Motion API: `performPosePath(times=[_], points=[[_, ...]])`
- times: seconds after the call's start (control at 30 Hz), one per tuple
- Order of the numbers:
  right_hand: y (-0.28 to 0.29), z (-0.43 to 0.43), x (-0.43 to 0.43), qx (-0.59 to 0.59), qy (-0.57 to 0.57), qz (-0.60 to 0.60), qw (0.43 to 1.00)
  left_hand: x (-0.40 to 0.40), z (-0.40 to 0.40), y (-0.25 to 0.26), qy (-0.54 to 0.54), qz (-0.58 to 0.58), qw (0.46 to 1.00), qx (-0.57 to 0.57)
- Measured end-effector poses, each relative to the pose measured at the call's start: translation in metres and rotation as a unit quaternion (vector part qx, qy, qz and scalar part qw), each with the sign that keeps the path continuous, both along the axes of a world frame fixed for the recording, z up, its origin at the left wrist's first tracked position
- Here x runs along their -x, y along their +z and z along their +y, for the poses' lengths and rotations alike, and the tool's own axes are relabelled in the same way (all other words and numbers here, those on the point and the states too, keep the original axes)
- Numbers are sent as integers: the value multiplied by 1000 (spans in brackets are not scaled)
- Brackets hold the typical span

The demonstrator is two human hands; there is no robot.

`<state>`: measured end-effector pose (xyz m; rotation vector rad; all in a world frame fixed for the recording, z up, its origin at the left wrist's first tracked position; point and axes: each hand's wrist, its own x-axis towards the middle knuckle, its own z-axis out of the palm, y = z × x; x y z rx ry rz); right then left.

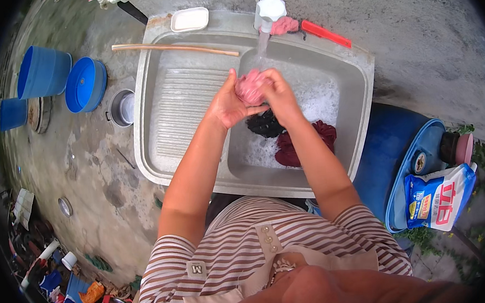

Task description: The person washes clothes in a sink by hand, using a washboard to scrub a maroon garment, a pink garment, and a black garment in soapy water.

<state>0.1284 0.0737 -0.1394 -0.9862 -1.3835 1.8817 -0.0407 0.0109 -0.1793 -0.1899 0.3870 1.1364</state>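
Observation:
Over the divider of a stone laundry sink, my left hand supports a wet pink cloth against its palm, fingers spread beneath it. My right hand grips the cloth's right side with bent fingers. Water runs from a white plastic tap just behind the cloth. Below my hands, a black cloth and a dark red cloth lie in suds in the right basin. The ribbed washboard fills the left side of the sink.
A wooden stick crosses the sink's left rim. A white soap dish, another pink cloth and a red-handled brush or tool rest along the back. A blue barrel with a detergent bag stands right; a metal pot stands left.

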Motion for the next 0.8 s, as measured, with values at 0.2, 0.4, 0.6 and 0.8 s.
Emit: performPosePath(times=[0.2, 0.4, 0.6, 0.8], points=[[30, -24, 17, -413, 91, -126, 897, -31, 2, 4, -19, 136, 988, 77], [-11, 16, -25, 175, 157, 201, 951, -51, -18, 62, -42, 63, 996, 40], [-17, -11, -32, 249, 76, 207, 943, -86, -27, 56, -63, 149, 986, 44], [4, -8, -17, 202, 36, 107, 973, -104, -34, 46, -61, 421, 903, 64]])
